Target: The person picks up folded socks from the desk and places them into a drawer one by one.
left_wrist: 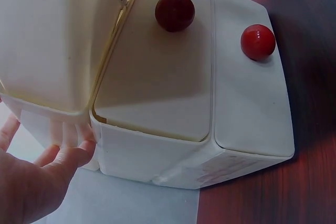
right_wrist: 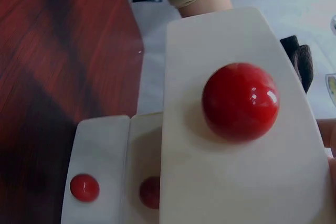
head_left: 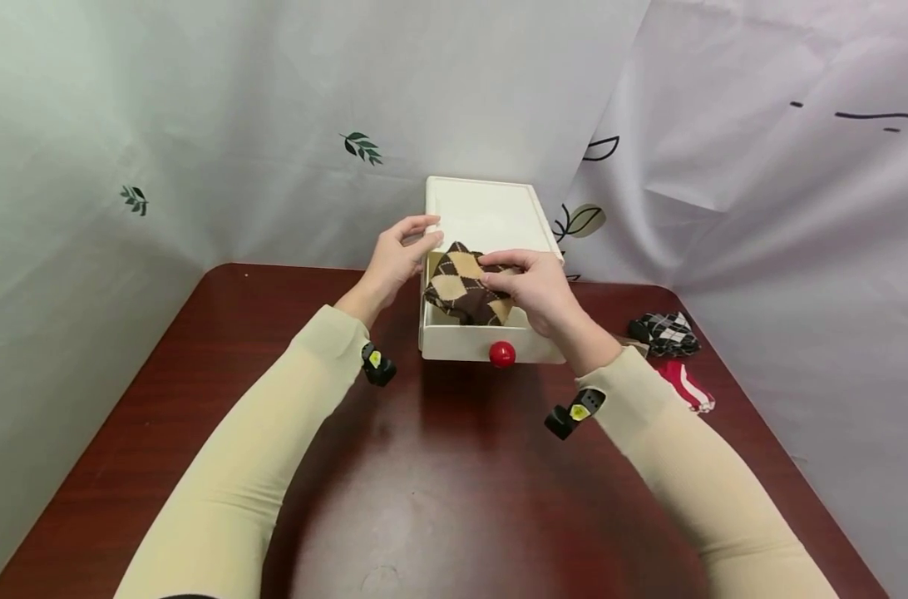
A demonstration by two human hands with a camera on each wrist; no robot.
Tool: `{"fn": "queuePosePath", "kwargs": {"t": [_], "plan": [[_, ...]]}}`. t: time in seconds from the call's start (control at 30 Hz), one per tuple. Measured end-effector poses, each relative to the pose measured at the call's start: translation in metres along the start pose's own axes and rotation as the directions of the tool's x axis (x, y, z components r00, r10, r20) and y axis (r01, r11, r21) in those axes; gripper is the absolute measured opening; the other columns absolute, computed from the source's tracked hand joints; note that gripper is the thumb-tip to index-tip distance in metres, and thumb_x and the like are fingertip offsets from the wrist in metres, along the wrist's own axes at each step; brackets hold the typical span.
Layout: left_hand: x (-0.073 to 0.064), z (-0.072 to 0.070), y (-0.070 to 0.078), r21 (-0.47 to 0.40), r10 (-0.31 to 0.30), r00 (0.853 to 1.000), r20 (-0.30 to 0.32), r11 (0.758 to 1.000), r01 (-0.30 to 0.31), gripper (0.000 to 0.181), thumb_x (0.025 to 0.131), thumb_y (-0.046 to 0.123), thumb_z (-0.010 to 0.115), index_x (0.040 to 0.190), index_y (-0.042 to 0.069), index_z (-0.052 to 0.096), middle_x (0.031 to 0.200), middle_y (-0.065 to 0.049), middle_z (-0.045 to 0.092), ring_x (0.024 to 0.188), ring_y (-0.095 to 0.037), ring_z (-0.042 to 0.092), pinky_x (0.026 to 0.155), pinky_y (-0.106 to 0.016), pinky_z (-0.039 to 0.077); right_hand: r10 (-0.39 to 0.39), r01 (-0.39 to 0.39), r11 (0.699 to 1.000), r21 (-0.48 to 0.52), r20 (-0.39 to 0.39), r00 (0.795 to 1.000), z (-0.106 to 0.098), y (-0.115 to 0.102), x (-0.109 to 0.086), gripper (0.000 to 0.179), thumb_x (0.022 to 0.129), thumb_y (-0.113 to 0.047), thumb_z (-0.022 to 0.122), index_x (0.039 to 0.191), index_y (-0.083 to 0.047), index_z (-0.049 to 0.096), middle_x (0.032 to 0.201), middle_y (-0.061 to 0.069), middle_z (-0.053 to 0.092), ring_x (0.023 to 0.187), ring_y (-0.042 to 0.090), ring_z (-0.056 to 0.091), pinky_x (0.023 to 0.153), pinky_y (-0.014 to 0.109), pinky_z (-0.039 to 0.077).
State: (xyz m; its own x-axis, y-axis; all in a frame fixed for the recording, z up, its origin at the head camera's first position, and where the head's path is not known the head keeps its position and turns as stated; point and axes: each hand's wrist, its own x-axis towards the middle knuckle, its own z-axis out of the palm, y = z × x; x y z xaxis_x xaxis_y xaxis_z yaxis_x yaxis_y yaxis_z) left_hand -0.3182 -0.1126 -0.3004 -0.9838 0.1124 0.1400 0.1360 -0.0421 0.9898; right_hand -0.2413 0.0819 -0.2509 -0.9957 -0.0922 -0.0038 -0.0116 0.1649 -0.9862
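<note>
A white drawer unit (head_left: 487,208) stands at the back of the table, its top drawer (head_left: 454,343) pulled out, with a red round knob (head_left: 502,354) on the front. In that drawer, partly above its rim, is a brown and beige argyle sock (head_left: 465,287). My right hand (head_left: 540,291) pinches the sock from the right with thumb and fingers. With relaxed fingers, my left hand (head_left: 396,258) rests at the unit's left side, also seen in the left wrist view beside the upper drawer. Only a sliver of right-hand fingers (right_wrist: 328,140) shows in the right wrist view.
To the unit's right lie a black and grey argyle sock (head_left: 667,334) and a red and white sock (head_left: 686,387). Lower drawers with red knobs (left_wrist: 258,42) appear closed. A pale curtain (head_left: 274,108) hangs behind the dark red table (head_left: 237,349).
</note>
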Motion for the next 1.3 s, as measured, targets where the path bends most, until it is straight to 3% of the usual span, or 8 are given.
{"fn": "queuePosePath", "kwargs": {"t": [0.2, 0.33, 0.5, 0.67, 0.93, 1.13, 1.2, 1.3], "plan": [[0.000, -0.003, -0.001, 0.000, -0.002, 1.000, -0.012, 1.000, 0.002, 0.038, 0.087, 0.031, 0.066, 0.123, 0.020, 0.060, 0.133, -0.003, 0.043, 0.112, -0.018, 0.050, 0.086, -0.041, 0.045, 0.075, -0.068, 0.988, -0.136, 0.040, 0.996, 0.004, 0.000, 0.010, 0.027, 0.082, 0.002, 0.067, 0.109, 0.004, 0.066, 0.108, 0.011, 0.060, 0.074, 0.010, 0.059, 0.063, 0.024, 0.051], [-0.001, -0.004, -0.002, 0.002, -0.002, 1.000, -0.022, 1.000, 0.002, 0.038, 0.087, 0.031, 0.066, 0.123, 0.020, 0.060, 0.132, -0.003, 0.044, 0.110, -0.018, 0.051, 0.084, -0.039, 0.046, 0.141, -0.135, 0.971, -0.196, 0.016, 0.990, 0.007, 0.000, 0.015, 0.027, 0.083, 0.000, 0.066, 0.110, 0.002, 0.066, 0.114, 0.011, 0.058, 0.072, 0.010, 0.058, 0.063, 0.024, 0.051], [-0.003, -0.004, -0.001, 0.001, 0.005, 1.000, -0.015, 1.000, -0.005, 0.038, 0.087, 0.031, 0.065, 0.123, 0.020, 0.060, 0.132, -0.003, 0.044, 0.109, -0.018, 0.052, 0.085, -0.040, 0.045, 0.184, -0.188, 0.957, -0.220, -0.039, 0.982, 0.008, 0.000, 0.017, 0.027, 0.084, 0.002, 0.064, 0.111, 0.002, 0.066, 0.117, 0.013, 0.056, 0.074, 0.012, 0.057, 0.060, 0.024, 0.050], [-0.004, -0.004, 0.000, -0.007, 0.003, 1.000, -0.015, 1.000, -0.003, 0.037, 0.087, 0.031, 0.066, 0.123, 0.021, 0.060, 0.131, -0.002, 0.045, 0.108, -0.018, 0.052, 0.088, -0.041, 0.044, 0.171, -0.180, 0.962, -0.206, -0.064, 0.983, 0.008, 0.001, 0.018, 0.028, 0.085, 0.003, 0.061, 0.113, -0.001, 0.065, 0.120, 0.011, 0.054, 0.079, 0.015, 0.056, 0.061, 0.026, 0.050], [-0.004, -0.007, -0.001, 0.008, 0.013, 1.000, -0.025, 1.000, -0.013, 0.038, 0.087, 0.032, 0.066, 0.123, 0.021, 0.060, 0.130, -0.001, 0.046, 0.104, -0.018, 0.053, 0.082, -0.038, 0.046, 0.128, -0.100, 0.960, -0.260, 0.092, 0.987, 0.012, 0.003, 0.017, 0.027, 0.086, -0.001, 0.064, 0.113, -0.003, 0.067, 0.117, 0.008, 0.057, 0.078, 0.013, 0.057, 0.064, 0.025, 0.049], [-0.004, -0.005, -0.004, 0.014, 0.018, 1.000, -0.024, 1.000, -0.017, 0.039, 0.087, 0.033, 0.066, 0.123, 0.021, 0.060, 0.131, -0.002, 0.045, 0.106, -0.018, 0.053, 0.081, -0.037, 0.047, 0.104, -0.028, 0.926, -0.376, 0.185, 0.977, 0.014, 0.003, 0.014, 0.030, 0.082, -0.001, 0.069, 0.112, -0.001, 0.066, 0.104, 0.012, 0.056, 0.062, 0.009, 0.048, 0.056, 0.021, 0.040], [-0.005, -0.005, -0.004, 0.013, 0.015, 1.000, -0.023, 1.000, -0.014, 0.040, 0.087, 0.033, 0.066, 0.124, 0.021, 0.059, 0.132, -0.002, 0.045, 0.106, -0.019, 0.053, 0.081, -0.036, 0.047, 0.120, -0.034, 0.926, -0.376, 0.208, 0.971, 0.014, 0.001, 0.012, 0.031, 0.083, -0.002, 0.068, 0.114, -0.001, 0.064, 0.105, 0.012, 0.056, 0.066, 0.012, 0.049, 0.060, 0.022, 0.043], [-0.006, -0.005, -0.003, 0.016, 0.013, 1.000, -0.024, 1.000, -0.013, 0.040, 0.087, 0.033, 0.066, 0.124, 0.021, 0.059, 0.133, -0.003, 0.045, 0.103, -0.019, 0.054, 0.078, -0.034, 0.047, 0.154, -0.051, 0.921, -0.387, 0.239, 0.959, 0.011, -0.003, 0.008, 0.031, 0.086, -0.009, 0.066, 0.117, -0.003, 0.062, 0.114, 0.011, 0.054, 0.086, 0.016, 0.055, 0.073, 0.030, 0.049]]}}
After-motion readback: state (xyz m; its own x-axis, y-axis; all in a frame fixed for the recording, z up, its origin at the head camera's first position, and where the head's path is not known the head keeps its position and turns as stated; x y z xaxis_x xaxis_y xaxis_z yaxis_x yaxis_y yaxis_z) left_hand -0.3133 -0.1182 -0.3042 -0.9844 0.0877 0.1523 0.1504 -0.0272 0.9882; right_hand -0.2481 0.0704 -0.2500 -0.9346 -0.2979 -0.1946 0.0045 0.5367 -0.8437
